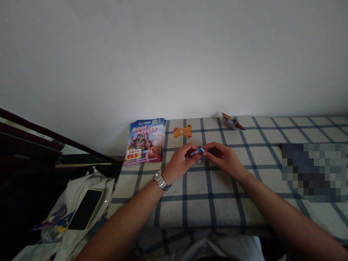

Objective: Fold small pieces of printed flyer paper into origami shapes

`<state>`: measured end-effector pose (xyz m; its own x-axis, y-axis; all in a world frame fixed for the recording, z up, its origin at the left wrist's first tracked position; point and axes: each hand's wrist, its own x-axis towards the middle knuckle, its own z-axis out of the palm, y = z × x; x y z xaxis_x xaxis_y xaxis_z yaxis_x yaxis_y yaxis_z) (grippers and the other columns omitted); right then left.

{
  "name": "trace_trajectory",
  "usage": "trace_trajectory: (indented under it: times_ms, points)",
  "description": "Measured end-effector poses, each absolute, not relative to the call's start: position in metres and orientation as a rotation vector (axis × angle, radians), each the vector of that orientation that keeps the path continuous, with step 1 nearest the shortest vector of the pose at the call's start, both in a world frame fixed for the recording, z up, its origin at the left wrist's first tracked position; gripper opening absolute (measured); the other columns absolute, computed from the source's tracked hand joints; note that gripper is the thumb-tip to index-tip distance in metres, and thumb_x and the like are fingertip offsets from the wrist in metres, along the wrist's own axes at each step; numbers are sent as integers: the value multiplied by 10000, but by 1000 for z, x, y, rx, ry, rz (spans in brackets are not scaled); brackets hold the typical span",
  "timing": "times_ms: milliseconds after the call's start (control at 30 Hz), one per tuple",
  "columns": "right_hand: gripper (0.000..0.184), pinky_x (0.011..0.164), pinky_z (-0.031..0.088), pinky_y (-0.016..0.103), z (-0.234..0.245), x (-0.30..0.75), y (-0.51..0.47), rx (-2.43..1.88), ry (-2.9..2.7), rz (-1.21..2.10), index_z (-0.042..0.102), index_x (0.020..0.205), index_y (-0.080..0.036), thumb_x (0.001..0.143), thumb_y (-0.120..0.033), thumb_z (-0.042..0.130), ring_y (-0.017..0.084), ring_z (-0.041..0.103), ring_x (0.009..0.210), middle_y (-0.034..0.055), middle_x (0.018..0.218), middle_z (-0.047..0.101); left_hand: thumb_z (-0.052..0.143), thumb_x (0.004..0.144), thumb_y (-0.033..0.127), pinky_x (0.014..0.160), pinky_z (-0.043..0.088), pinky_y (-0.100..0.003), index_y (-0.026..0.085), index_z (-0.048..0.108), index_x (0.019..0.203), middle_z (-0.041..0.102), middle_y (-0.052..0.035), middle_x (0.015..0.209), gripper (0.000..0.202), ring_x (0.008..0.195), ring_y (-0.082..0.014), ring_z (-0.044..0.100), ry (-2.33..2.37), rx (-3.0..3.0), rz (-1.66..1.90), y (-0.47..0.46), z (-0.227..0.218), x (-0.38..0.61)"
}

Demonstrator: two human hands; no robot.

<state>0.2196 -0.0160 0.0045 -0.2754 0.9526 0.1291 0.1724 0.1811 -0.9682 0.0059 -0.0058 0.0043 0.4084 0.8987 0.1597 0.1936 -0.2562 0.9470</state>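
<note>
Both my hands meet over the checked tablecloth, pinching a small folded piece of blue and white printed paper between their fingertips. My left hand, with a metal watch on its wrist, grips the paper's left side. My right hand grips its right side. The paper sits just above the cloth.
A stack of colourful flyers lies at the table's far left by the wall. An orange bear print marks the cloth. A folded paper piece rests near the wall. A phone lies on a white bag at lower left.
</note>
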Motion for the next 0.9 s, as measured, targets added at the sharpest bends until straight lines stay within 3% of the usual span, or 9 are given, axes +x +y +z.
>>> trace_trajectory:
  times_ms: [367,467,633,900]
  points:
    - [264,694,577,318,7,221,-15,-1148,-1628,1096,716,939,-225,893,-483,744,199,701,759,34,852,751,671,957,474,707,538,-257,181,659,1072,694,-41,936,315,815,-164,662,933,1737,881,-8,3,5]
    - [269,712,583,321,8,220,-15,-1142,-1613,1117,716,938,-224,894,-488,743,201,703,774,39,870,756,617,993,483,737,549,-265,175,670,1036,697,-49,913,316,835,-166,672,920,1719,910,-8,4,5]
    - [275,727,589,327,5,221,-14,-1126,-1543,1143,705,966,-222,884,-479,756,201,708,787,39,869,753,699,946,447,832,591,-292,173,621,1116,704,-93,1066,332,970,-191,703,849,1579,969,-7,2,5]
    - [296,745,603,332,2,221,-11,-1109,-1528,1152,667,988,-230,890,-498,745,200,705,813,38,892,735,719,932,427,780,593,-278,181,651,1025,718,-48,959,272,852,-161,703,991,1593,1082,-4,4,3]
